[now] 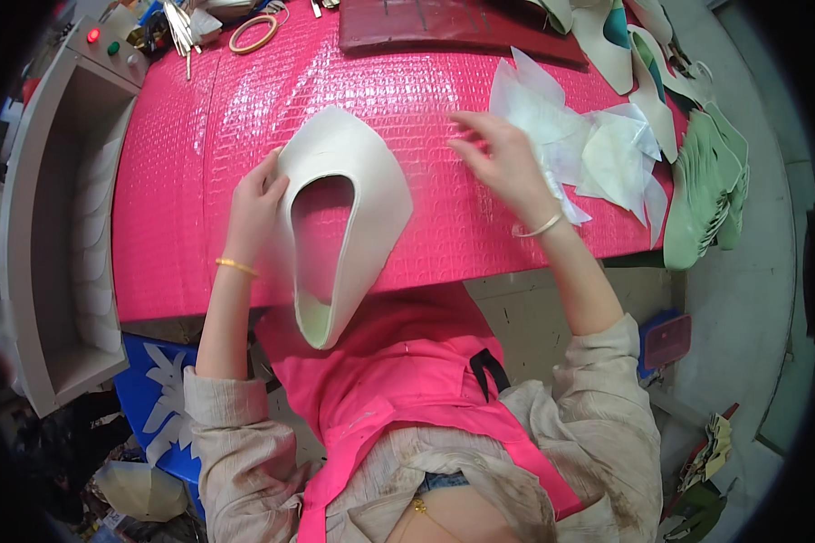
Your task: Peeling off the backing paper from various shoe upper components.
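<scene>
A white shoe upper (377, 195) with an oval opening and a pale green lining at its lower end lies partly on the pink table, its lower tip reaching past the front edge. My left hand (261, 201) grips its left side, thumb and fingers closed on the edge. To the right, my right hand (503, 165) is over the table with fingers and thumb apart, holding nothing that I can see. Nearest to it lie several translucent white sheets (607, 154) in a loose pile, partly behind the hand and wrist.
A dark red board (453, 32) sits at the table's back. Green shoe pieces (702, 185) and white uppers (602, 45) are heaped at the right. A grey machine housing (50, 208) stands left, with white pieces inside. A tape roll (253, 34) lies at the back left.
</scene>
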### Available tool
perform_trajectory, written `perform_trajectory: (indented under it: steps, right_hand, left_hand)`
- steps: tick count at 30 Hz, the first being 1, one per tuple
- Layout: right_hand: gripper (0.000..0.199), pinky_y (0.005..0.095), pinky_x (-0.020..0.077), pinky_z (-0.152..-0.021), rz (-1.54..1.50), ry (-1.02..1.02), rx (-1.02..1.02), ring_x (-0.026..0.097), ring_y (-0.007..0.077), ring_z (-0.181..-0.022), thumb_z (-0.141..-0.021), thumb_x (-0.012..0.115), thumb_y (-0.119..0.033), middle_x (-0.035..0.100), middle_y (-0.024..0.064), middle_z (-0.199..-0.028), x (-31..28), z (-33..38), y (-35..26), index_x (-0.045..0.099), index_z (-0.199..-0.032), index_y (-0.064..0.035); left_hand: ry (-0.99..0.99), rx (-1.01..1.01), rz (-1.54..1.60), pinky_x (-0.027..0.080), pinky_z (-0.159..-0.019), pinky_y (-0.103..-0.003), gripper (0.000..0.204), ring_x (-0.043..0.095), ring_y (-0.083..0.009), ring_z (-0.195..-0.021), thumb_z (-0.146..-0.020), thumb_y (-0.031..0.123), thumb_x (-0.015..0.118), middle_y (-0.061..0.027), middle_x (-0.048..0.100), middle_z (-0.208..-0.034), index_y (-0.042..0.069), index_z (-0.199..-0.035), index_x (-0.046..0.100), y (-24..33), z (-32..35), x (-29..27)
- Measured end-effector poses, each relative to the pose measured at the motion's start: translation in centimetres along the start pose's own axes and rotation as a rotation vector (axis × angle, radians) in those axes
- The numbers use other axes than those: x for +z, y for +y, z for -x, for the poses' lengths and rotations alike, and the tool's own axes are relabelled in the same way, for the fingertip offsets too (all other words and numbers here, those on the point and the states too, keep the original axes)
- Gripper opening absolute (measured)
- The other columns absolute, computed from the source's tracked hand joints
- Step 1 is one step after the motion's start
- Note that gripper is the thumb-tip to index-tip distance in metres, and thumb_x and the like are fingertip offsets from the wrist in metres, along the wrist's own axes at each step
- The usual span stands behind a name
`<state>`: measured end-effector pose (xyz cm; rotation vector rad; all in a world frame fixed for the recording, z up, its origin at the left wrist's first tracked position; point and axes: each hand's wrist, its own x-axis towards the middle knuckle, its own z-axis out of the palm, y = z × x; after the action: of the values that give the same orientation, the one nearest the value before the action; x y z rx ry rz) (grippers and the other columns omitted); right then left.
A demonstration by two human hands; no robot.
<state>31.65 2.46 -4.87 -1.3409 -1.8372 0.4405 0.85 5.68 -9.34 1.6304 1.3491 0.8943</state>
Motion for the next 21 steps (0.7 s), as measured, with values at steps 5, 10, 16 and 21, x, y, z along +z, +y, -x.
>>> perform_trajectory:
  steps: [5,10,16,21]
  right_hand:
    - [0.021,0.0282,0.0475,-0.065,0.109,0.078,0.323,0.060,0.0189,-0.070,-0.074,0.059,-0.011,0.061,0.0117,-0.087,-7.6,0.8,7.4,0.059,-0.092,-0.0002]
    - [0.026,0.0264,0.0465,-0.066,0.307,0.054,0.280,0.058,0.0160,-0.074,-0.071,0.065,-0.014,0.060,0.0087,-0.082,-6.9,-1.1,10.1,0.058,-0.091,-0.0015]
    - [0.025,0.0358,0.0429,-0.074,0.350,0.085,0.223,0.053,0.0306,-0.081,-0.070,0.059,-0.012,0.054,0.0160,-0.083,-3.8,-2.8,9.8,0.055,-0.092,0.0000]
    - [0.025,0.0359,0.0421,-0.076,0.312,0.202,0.239,0.052,0.0303,-0.085,-0.071,0.059,-0.013,0.054,0.0161,-0.087,-4.3,-2.3,9.1,0.056,-0.091,-0.0004]
  left_hand:
    - [0.264,0.346,-0.537,0.039,-0.083,-0.031,0.034,0.050,-0.0247,-0.095,-0.081,0.007,0.049,-0.0175,0.052,-0.097,0.004,-0.115,0.050,3.8,-1.3,0.9]
    - [-0.159,0.238,0.202,0.042,-0.071,-0.024,0.040,0.051,-0.0107,-0.083,-0.079,0.010,0.052,-0.0085,0.058,-0.093,0.004,-0.119,0.046,11.4,-8.5,8.0]
    - [-0.372,-0.167,0.080,0.047,-0.064,-0.026,0.041,0.055,-0.0133,-0.075,-0.076,0.014,0.059,-0.0103,0.058,-0.090,-0.004,-0.111,0.047,10.7,-16.6,22.0]
    - [-0.600,-0.316,0.277,0.050,-0.055,-0.022,0.021,0.056,-0.0105,-0.061,-0.075,0.012,0.061,-0.0055,0.059,-0.073,-0.002,-0.089,0.057,12.5,-16.6,21.3]
